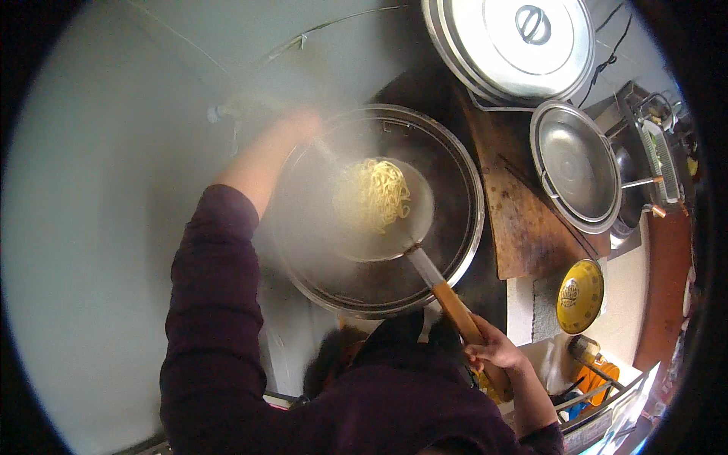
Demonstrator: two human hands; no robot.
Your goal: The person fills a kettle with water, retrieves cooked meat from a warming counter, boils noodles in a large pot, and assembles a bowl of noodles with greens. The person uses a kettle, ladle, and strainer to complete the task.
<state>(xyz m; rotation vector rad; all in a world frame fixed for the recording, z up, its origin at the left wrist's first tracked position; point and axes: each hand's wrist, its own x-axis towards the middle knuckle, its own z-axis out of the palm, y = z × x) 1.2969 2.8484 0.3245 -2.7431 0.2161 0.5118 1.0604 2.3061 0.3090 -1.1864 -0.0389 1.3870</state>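
Pale yellow noodles [380,193] lie heaped in a broad round metal strainer [420,210], over a large steaming pot [476,227]. My right hand [493,347] grips the strainer's long wooden handle [458,310], to the lower right of the pot. Across the pot's far left rim, my left hand [304,122] is blurred by steam. From it a thin, pale stick-like utensil [327,151] slants towards the noodles; steam hides its tip and my fingers.
Right of the pot is a worn wooden board [523,227] with dark thin sticks [560,219] and stacked metal bowls [574,165]. A lidded steel pot [512,51] stands behind. A yellow bowl [580,296] sits nearer me, above an orange container [600,381]. A grey wall [96,227] bounds the left.
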